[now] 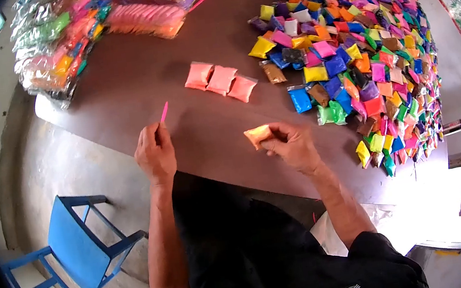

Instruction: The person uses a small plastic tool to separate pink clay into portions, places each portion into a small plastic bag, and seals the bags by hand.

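My left hand (156, 154) is closed on a thin pink plastic stick (164, 112), which points up past the fingers over the table's near edge. Between the thumb and fingers of my right hand (292, 144) is a small light-orange packet (258, 135), held just above the brown tabletop. Beyond both hands, three salmon-pink packets (221, 80) lie side by side in a slanted row. Part of the stick is hidden inside my left fist.
A large heap of small multicoloured packets (348, 64) covers the table's right side. Stacked clear bags of packets (46, 46) and a row of pink packets (147, 18) lie at the far left. A blue chair (77, 243) stands on the floor at left.
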Motion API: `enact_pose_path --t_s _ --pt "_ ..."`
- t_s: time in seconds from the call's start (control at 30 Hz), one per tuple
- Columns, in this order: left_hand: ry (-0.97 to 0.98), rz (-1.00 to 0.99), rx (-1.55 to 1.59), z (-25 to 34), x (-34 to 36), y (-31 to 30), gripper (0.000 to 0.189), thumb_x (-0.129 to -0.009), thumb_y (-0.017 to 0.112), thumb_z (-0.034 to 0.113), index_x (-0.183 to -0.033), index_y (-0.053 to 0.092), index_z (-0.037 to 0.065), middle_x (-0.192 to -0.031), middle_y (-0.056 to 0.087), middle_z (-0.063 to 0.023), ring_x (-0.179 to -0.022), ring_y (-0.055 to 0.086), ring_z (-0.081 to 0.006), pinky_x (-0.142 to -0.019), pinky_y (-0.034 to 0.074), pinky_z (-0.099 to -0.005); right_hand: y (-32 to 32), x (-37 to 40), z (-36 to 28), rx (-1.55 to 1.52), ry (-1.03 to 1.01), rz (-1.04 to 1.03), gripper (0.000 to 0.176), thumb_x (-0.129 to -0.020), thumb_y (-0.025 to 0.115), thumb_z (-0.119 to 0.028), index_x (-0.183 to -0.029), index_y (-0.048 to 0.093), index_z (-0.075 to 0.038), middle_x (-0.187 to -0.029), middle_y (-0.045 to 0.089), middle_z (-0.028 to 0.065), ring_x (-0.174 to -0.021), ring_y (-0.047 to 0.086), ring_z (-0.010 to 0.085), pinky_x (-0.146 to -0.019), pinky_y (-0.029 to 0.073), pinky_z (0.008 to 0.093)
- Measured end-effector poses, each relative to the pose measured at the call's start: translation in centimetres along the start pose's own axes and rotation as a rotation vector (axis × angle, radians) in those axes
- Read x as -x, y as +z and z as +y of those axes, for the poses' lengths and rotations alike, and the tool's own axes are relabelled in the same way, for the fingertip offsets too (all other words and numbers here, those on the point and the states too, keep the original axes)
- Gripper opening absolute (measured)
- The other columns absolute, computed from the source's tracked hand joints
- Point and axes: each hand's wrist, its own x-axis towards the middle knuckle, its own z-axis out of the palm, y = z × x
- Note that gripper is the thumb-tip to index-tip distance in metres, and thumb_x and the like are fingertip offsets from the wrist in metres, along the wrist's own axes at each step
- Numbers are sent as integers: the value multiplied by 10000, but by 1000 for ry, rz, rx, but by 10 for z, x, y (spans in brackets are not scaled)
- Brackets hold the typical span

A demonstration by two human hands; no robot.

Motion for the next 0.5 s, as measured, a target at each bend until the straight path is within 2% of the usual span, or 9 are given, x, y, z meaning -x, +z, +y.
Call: enact_pose_path --t_s 0.07,0.13,0.17,0.23,0.33,0.5 --pt "19 2 -22 -6 1 2 52 -980 737 117 -972 697 84 -843 680 -111 -729 667 -316 -678 534 -414 2 6 -6 56 -9 28 249 -973 749 -99 -1208 744 -15 -1003 757 1 -815 662 56 -730 566 240" --pt "19 9 -10 -14 5 8 43 -991 722 124 -989 711 82 -860 677 -122 -755 670 -323 -684 531 -416 -3 14 -12 98 45 -46 242 -973 756 -160 -1175 745 -28 -949 728 -14 -805 640 55 -732 551 249" --pt "1 -49 -20 -12 4 4 52 -994 720 127 -988 711 76 -867 674 -121 -758 670 -318 -680 529 -417 -7 19 -9 113 35 4 242 -973 756 -160 -1175 745 -28 -949 728 -14 -805 640 55 -732 551 249" --pt "77 9 5 -14 4 6 68 -1008 712 133 -996 704 67 -861 677 -113 -736 653 -306 -672 525 -417 -16 25 2 118 -8 -70 248 -971 750 -179 -1170 723 -34 -905 692 5 -804 614 66 -735 530 262" --pt "92 -9 -1 -9 3 3 65 -1019 704 130 -1009 698 66 -856 677 -115 -732 649 -298 -665 519 -399 -31 35 -2 204 39 -46 274 -953 766 -176 -1165 701 -15 -892 665 26 -808 599 79 -738 516 274" --pt "80 -42 -13 -14 5 3 58 -1025 702 124 -1031 697 66 -855 681 -114 -744 652 -267 -654 513 -374 -58 44 2 255 -107 97 321 -988 759 -151 -1259 699 12 -936 729 28 -816 657 60 -712 546 255"
